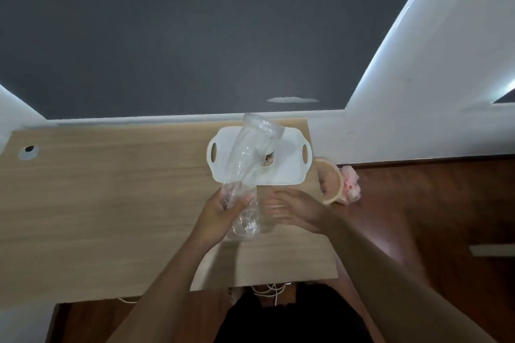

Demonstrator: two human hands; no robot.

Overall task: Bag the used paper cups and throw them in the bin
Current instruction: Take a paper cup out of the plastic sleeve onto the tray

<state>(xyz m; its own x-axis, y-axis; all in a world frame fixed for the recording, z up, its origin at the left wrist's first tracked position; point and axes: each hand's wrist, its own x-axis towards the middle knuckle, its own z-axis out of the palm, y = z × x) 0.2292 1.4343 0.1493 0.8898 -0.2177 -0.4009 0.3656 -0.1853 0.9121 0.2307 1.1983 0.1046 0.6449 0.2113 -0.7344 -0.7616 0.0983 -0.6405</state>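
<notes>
On the far left of the wooden desk we see a round hole, well apart from our work. Next comes our left hand. Its fingers and thumb are curled round the clear bag near its low end, so this hand grips it. The bag is long and thin and sticks up and away from us, over the white tray. We think we hold it this way so its far end sits by the tray, ready to be filled. Just right of the bag is our right hand. Its fingers are straight and it holds nothing. It is blurry, so we cannot tell if it touches the bag; we guess it is there to help pull the bag open. The cups are hard to find. On the tray, just beside the bag, lies one small thing with brown on it. It may be a used cup, but we cannot be sure. It lies past both hands, and neither hand touches it. Off the desk's right edge, down on the floor, stands a tan bin with a pink thing just beside it. It is near our right hand, so the throw should be short.
</notes>
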